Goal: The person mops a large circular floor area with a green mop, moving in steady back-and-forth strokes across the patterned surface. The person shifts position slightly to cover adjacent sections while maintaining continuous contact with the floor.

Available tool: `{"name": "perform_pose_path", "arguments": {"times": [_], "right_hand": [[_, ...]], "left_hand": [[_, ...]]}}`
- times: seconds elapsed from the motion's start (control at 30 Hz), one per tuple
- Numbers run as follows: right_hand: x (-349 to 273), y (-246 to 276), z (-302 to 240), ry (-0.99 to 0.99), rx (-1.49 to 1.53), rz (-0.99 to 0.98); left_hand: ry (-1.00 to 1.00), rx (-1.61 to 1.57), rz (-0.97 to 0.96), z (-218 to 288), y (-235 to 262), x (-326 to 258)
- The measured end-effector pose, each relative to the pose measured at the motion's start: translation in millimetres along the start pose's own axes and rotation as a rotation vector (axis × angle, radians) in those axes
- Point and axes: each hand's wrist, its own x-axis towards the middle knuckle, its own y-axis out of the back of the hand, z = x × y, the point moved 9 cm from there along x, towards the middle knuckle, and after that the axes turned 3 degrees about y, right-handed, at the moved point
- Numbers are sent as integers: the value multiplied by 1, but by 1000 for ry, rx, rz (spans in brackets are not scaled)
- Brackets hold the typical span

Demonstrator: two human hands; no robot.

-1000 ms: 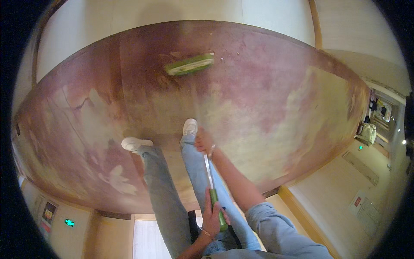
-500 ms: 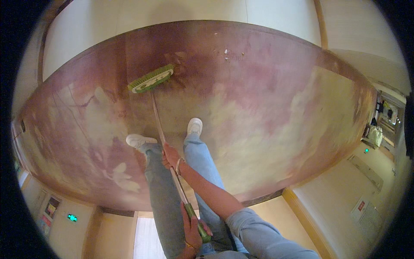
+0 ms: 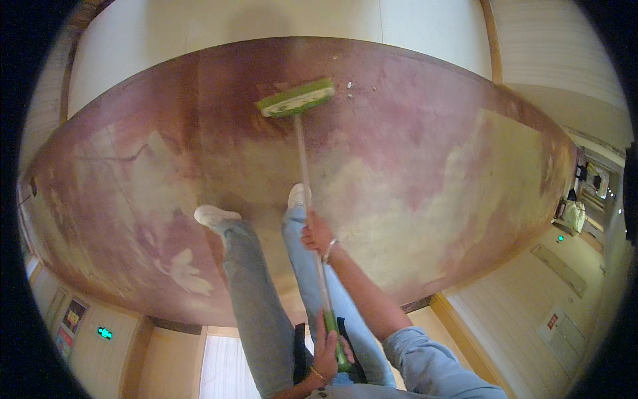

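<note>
- Two hands held one broom: the right hand (image 3: 317,237) was closed around the pale shaft at mid-length, and the left hand (image 3: 327,356) was wrapped around the green grip at the top end, close to the body.
- The broom (image 3: 297,98) had its green head far out in front, bristles down on the patterned carpet (image 3: 432,173), well ahead of the white shoes (image 3: 214,215).
- A few pale crumbs (image 3: 350,86) lay just right of the head, so that patch looked not yet swept; the carpet near the feet showed no debris I could make out, and how much of the floor remained I could not tell.
- Against the picture half a second before, the head had swung from the left side to roughly straight ahead, and the shaft stood closer to upright in view.
- The right hand had moved rightward with the shaft.
</note>
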Motion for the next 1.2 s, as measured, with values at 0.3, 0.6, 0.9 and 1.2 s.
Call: {"name": "perform_pose_path", "arguments": {"times": [0.3,0.6,0.9,1.2], "right_hand": [[112,-164,68,355,-831,-160],[65,-22,-1,-87,-125,-121],[7,-18,-30,174,-260,38],[132,-147,84,80,-645,-182]], "left_hand": [[-286,-275,239,71,43,13],[-104,-43,60,37,14,42],[-30,-133,-78,22,8,15],[-161,-287,240,77,68,14]]}}
